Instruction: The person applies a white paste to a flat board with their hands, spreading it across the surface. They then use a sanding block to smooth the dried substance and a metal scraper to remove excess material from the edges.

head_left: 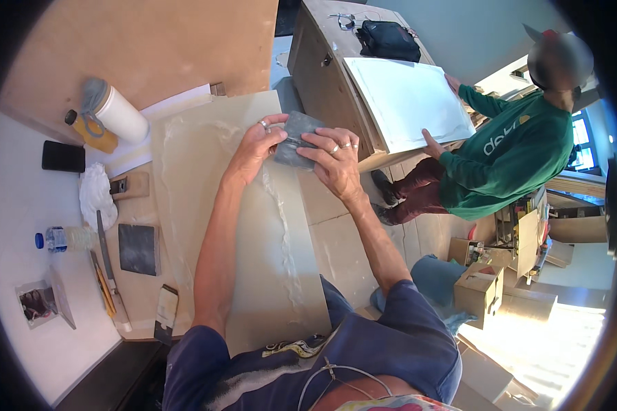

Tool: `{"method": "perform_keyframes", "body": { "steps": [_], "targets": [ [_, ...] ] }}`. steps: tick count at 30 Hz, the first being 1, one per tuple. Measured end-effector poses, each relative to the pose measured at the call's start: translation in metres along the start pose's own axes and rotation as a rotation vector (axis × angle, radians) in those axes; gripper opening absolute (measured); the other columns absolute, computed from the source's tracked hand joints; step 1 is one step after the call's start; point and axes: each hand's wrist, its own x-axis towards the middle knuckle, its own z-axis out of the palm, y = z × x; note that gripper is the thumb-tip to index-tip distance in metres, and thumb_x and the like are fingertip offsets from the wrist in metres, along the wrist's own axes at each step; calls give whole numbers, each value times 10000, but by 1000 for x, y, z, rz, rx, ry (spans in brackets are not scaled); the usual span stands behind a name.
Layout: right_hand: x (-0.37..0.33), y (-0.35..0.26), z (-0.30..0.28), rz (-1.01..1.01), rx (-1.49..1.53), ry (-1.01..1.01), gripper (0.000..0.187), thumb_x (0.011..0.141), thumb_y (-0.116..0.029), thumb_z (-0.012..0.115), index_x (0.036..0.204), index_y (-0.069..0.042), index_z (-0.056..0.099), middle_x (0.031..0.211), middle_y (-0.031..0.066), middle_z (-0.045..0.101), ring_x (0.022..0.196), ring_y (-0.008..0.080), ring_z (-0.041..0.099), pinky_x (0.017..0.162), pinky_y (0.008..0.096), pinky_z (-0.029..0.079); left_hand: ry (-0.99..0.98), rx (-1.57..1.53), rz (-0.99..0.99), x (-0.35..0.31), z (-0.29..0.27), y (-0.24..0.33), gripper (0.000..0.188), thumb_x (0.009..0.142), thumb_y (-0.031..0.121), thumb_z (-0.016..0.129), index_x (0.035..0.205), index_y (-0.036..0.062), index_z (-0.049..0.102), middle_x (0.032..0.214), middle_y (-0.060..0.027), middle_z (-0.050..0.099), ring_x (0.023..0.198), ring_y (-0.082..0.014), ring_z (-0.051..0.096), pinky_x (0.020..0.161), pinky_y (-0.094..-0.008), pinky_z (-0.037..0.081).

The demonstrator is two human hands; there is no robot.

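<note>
Both my hands are raised over the far right part of a large pale board, at a flat, dark grey, squarish piece [296, 156] with lighter smudges; its material is unclear. My left hand [256, 145] pinches its left edge between thumb and fingers. Across its right side lie the ringed fingers of my right hand [336, 159], gripping it. Beneath my arms, the board [260, 274] carries whitish, wet-looking streaks along its right side and far end. A similar dark square [139, 249] lies on the table to the left.
Left of the board are a wooden hand plane [130, 185], a crumpled white cloth [97, 195], a water bottle [65, 238], long tools [108, 274], a yellow bottle [92, 131] and a white cylinder [120, 113]. A person in green [511, 154] handles a white panel [411, 103]. Cardboard boxes [478, 288] stand right.
</note>
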Motion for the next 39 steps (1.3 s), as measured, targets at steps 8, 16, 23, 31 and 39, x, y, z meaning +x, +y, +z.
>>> {"method": "perform_keyframes", "body": {
  "steps": [8,16,23,31,39],
  "targets": [
    [-3,-4,11,146,136,65,246,767,3,778,975,-125,745,1172,8,722,1122,223,635,998,434,434,-35,219,3,0,-2,-7,194,941,166,751,1062,69,634,951,1,646,917,-105,624,852,-297,525],
    [3,-33,29,601,276,280,205,958,-153,761,964,29,667,1293,160,522,1060,280,590,909,409,507,-91,337,-3,0,1,-2,141,964,139,718,1050,42,662,1031,-66,715,967,-145,700,881,-322,564],
    [-1,-26,37,846,684,402,176,1000,-160,725,979,11,691,1121,95,612,920,146,600,776,309,511,-155,153,18,-4,3,3,197,1002,215,711,1045,29,664,1068,-63,723,995,-177,710,995,-350,573],
    [-5,-18,36,876,607,359,176,996,-154,737,982,13,682,1047,48,626,850,104,572,738,284,494,-185,238,25,1,4,-8,170,1015,191,702,1044,28,665,1049,-74,730,1016,-224,757,946,-345,597],
    [-3,-17,44,986,891,408,233,1008,-207,737,957,11,672,868,11,627,772,71,538,679,243,453,-32,398,143,7,4,-25,145,1019,120,673,957,1,619,912,-50,705,874,-176,764,751,-272,593]
  ]
}}
